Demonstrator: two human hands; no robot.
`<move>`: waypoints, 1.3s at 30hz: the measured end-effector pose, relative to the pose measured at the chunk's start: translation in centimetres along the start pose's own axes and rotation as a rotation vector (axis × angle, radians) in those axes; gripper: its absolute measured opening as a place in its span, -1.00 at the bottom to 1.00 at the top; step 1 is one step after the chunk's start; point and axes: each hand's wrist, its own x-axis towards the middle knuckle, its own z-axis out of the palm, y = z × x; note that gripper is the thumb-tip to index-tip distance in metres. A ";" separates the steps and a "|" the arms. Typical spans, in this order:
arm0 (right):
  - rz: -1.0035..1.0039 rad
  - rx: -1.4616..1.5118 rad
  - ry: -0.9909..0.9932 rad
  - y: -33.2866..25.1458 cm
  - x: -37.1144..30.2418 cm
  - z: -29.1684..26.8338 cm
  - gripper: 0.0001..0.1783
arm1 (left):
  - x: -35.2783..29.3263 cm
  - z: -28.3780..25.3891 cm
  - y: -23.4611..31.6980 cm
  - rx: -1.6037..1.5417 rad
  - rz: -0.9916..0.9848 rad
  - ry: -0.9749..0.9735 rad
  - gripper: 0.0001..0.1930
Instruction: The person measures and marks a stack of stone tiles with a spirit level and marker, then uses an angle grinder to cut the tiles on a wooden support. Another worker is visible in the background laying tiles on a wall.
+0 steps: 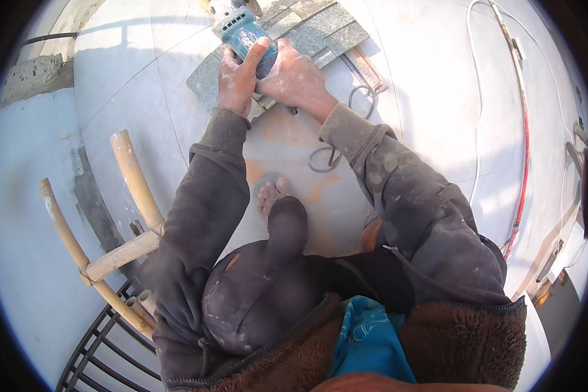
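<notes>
Both my hands are wrapped round the teal body of an angle grinder [245, 34], held at the top of the view over grey stone tiles. My left hand [240, 77] grips its left side with the thumb along the top. On its right side, my right hand [295, 77] closes round the rear of the body, dusty with pale powder. The grinder's metal head and disc lie partly beyond the upper edge, so contact with a tile cannot be made out. Beneath and right of the tool, several speckled grey tiles [326, 29] lie overlapping on the pale floor.
A dark cable [323, 160] loops on the floor near my bare foot [271, 195]. At left stands a bamboo ladder-like frame [134, 176], above a black metal railing [91, 353]. A long red-and-white pole [522, 130] and a white cord [475, 78] run along the right.
</notes>
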 end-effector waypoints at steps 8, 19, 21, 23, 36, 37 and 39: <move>-0.044 -0.099 -0.105 0.6 2.4 4.1 -0.22 | 2.5 -4.8 -3.2 0.173 -0.032 -0.007 -0.31; -0.067 -0.223 -0.016 1.4 4.6 5.6 -0.35 | 6.6 -13.7 -12.5 -0.113 -0.211 0.433 0.00; -0.046 -0.223 -0.015 1.2 4.6 5.6 -0.39 | 5.7 -11.6 -11.5 -0.192 -0.177 0.377 -0.02; -0.022 -0.236 -0.006 0.6 4.5 5.6 -0.47 | 5.1 -11.1 -11.2 -0.236 -0.154 0.377 -0.05; -0.036 -0.277 0.022 1.4 5.4 5.7 -0.36 | 5.4 -10.7 -12.2 -0.153 -0.082 0.407 -0.16; -0.037 -0.284 0.013 0.9 5.1 5.2 -0.39 | 5.4 -10.7 -12.2 -0.153 -0.081 0.410 -0.16; -0.027 -0.293 -0.007 0.6 4.9 4.9 -0.43 | 5.3 -10.5 -12.0 -0.147 -0.090 0.432 -0.16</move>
